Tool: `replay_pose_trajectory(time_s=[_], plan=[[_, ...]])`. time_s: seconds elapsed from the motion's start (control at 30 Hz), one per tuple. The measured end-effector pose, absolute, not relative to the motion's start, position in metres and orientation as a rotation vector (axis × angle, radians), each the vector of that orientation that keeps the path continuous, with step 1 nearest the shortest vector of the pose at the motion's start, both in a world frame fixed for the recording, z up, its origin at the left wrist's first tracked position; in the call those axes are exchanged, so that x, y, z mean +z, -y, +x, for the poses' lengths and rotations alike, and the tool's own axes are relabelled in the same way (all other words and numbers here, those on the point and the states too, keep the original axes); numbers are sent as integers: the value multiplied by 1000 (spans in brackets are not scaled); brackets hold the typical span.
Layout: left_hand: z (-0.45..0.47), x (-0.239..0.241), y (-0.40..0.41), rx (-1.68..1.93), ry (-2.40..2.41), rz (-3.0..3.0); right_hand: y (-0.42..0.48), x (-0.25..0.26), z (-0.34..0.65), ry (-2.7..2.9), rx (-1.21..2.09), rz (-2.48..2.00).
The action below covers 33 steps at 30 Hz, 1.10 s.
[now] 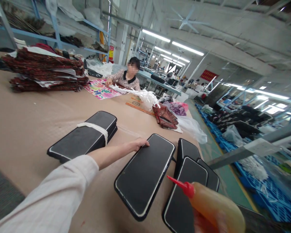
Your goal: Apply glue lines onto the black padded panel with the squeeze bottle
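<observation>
My left hand (pixel 141 143) grips the far left edge of a black rounded rectangular panel (pixel 145 174) with a pale line around its border. The fingers under that edge are hidden. At the lower right my right hand (pixel 206 221) is wrapped around a squeeze bottle (pixel 215 204) of yellowish liquid with a red nozzle. Its tip points left, close to the panel's right edge; I cannot tell whether they touch. Beneath and beside the bottle lie several similar black panels (pixel 184 181), overlapping. To the left rests a stack of black panels (pixel 82 136) bound by a white strip.
A brown-covered table (pixel 63 106) spreads before me. Dark red fabric stacks (pixel 48 69) stand at the far left. Across the table sits another person (pixel 126 77) beside colourful printed fabric (pixel 103 90) and white strips (pixel 145 97). Blue plastic pallets (pixel 269 187) line the floor at right.
</observation>
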State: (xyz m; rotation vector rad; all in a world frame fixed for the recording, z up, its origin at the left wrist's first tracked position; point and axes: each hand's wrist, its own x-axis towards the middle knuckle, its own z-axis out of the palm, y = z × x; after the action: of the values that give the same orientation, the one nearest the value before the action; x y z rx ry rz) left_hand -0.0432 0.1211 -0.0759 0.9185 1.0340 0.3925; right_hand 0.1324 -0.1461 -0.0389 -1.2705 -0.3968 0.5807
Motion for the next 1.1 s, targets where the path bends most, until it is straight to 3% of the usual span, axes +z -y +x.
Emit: replay_pose_trajectory(time_s=[0.2,0.5,0.77,0.97,1.1], plan=[[-35,-65,-98,414,-981,966,115,-24,120,381,596,-1129],[-30,-52,-88,409,-938,1017,100,-44,127,447,384,-1185],[-29,-60,-92,390,-982,1037,141,-77,88,734,338,-1605],[-22,-52,-82,341,-948,1065,103,-43,135,565,148,-1305],[-19,-49,-82,326,-932,1052,104,-56,123,572,192,-1370]])
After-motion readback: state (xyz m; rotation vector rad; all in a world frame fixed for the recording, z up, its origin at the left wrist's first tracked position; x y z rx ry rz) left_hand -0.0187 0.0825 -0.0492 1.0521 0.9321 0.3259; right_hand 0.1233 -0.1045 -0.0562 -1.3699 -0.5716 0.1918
